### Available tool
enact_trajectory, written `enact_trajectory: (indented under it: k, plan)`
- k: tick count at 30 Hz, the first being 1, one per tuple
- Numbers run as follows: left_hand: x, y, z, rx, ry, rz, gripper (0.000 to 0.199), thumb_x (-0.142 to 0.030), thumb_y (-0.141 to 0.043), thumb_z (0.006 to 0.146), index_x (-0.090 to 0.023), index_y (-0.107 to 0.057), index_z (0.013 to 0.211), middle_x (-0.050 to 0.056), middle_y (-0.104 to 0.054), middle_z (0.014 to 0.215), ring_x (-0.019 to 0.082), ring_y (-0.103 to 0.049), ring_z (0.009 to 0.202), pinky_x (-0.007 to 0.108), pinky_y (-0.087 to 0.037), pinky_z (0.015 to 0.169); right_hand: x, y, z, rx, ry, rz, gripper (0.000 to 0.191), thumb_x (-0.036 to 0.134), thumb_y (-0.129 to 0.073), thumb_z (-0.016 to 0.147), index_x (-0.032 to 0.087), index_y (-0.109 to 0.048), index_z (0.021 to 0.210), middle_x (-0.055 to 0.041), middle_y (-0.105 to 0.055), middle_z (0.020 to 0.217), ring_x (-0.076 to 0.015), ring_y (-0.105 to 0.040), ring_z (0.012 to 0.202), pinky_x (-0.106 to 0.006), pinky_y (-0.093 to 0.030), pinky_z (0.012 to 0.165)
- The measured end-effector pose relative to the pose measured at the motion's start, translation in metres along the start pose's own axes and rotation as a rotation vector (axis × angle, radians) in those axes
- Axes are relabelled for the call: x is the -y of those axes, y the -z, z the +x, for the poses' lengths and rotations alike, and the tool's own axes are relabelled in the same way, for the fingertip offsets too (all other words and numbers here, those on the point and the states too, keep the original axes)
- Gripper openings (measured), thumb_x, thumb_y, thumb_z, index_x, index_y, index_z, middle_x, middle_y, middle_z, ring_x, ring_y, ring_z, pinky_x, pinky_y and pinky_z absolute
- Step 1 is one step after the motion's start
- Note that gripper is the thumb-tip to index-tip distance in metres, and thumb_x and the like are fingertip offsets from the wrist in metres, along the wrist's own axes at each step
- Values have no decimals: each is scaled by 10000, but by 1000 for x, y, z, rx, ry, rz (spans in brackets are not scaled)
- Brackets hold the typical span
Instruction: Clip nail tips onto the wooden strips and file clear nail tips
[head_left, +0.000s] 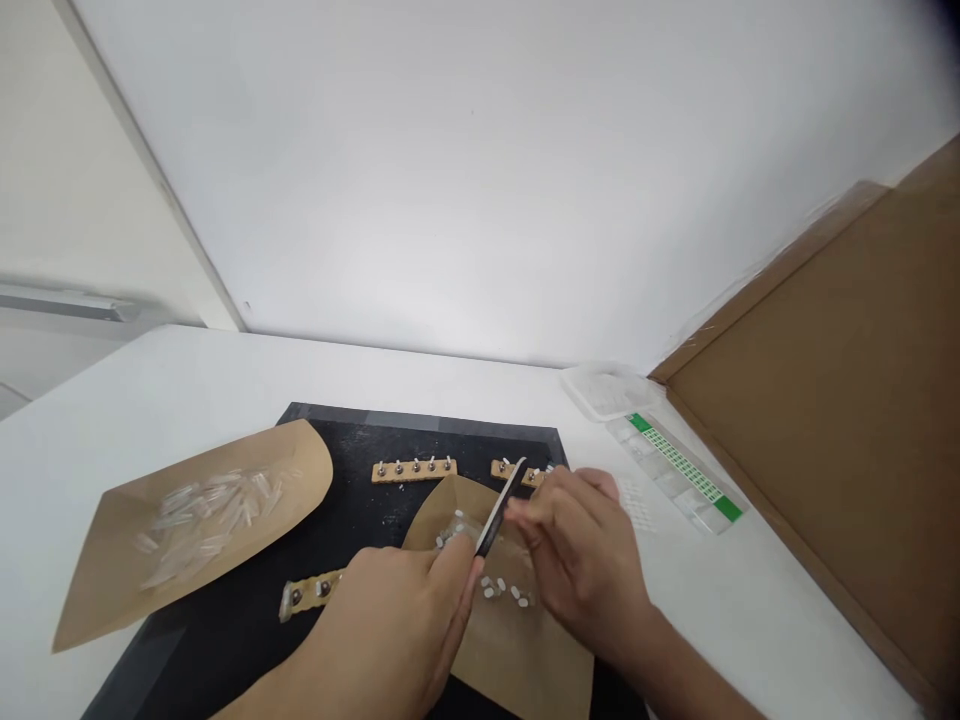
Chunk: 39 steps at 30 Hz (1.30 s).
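Note:
My left hand is closed around the lower end of a slim black and light-grey tool, whose rounded tip points up and away. My right hand is in a pinch beside the tool's middle; what its fingertips hold, if anything, is too small to make out. Beneath both hands lies a brown paper tray, partly hidden. Small white pieces are scattered in it, and more are in a clear bag by my left thumb.
On the black mat lie a tan strip with metal studs, a second strip and a third. Another paper tray at left holds clear plastic pieces. A clear container and green-marked sheet lie right, near cardboard.

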<state>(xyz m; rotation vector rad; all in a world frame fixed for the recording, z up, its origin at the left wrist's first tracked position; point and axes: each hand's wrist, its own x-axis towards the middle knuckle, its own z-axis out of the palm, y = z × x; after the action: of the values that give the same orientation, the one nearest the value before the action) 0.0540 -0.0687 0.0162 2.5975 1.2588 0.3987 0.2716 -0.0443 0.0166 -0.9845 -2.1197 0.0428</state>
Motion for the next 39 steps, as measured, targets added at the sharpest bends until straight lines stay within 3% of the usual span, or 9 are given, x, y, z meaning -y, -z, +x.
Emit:
enact_trajectory:
  k: [5,9,12,16,20,25,28,33,39]
  plan:
    - [-2,-1,-1,-16,-32,36,281,-180,-367,1059,-242,-520,832,11,-716,569,254,-668,377,302,-281,378,1,5,-2,55,26,70,226,45,-573,998,223,-524,866,34,-517,706,-157,-488,657,-367,-332,762]
    - [-3,2,-1,12,-13,16,296,-187,-352,1070,-242,-542,850,15,-740,617,265,-701,423,308,-297,390,1,6,-3,-3,15,18,216,42,-596,990,224,-549,885,42,-522,686,-158,-489,654,-368,-315,756]
    - [-1,3,0,25,-21,15,290,-172,-341,1058,-231,-561,879,24,-737,611,267,-701,421,300,-299,401,1,3,-4,77,69,70,232,52,-580,986,221,-519,840,33,-531,710,-156,-499,653,-370,-305,742]
    - [1,2,1,-20,13,-1,304,-182,-337,1071,-229,-547,856,13,-711,575,227,-660,384,269,-263,406,0,2,-2,-20,7,10,210,42,-602,986,220,-572,880,40,-535,677,-156,-508,642,-375,-313,740]
    - [-2,5,1,-61,34,-25,313,-186,-336,1071,-223,-567,863,17,-710,595,210,-671,426,247,-338,427,1,6,-1,-31,13,119,176,58,-632,984,225,-628,928,38,-565,702,-150,-528,645,-379,-368,752]
    - [-1,11,1,-123,39,-57,352,-261,-304,1113,-196,-629,1231,108,-811,1016,243,-790,745,301,-579,637,1,8,-4,-128,-194,442,118,152,-690,1003,270,-693,1003,-11,-709,875,-194,-660,814,-369,-493,750]
    - [2,10,1,-154,59,-40,410,-330,-300,1130,-182,-549,1420,162,-768,1237,275,-798,936,349,-620,761,0,5,-5,-221,-395,625,50,269,-755,987,282,-709,1005,-1,-685,833,-176,-649,752,-308,-522,655]
    - [3,8,4,-110,179,-106,366,-320,-302,1124,-211,-648,1166,88,-756,976,291,-757,765,378,-570,639,-2,0,-3,-244,-524,717,149,340,-793,958,251,-712,871,27,-626,700,-137,-597,627,-252,-504,587]
    - [3,14,6,-162,175,-551,296,-335,-403,1116,-230,-635,966,18,-719,855,203,-716,761,302,-535,699,-4,-3,-4,-189,-506,698,202,364,-739,997,229,-704,851,6,-654,727,-155,-626,694,-273,-528,662]
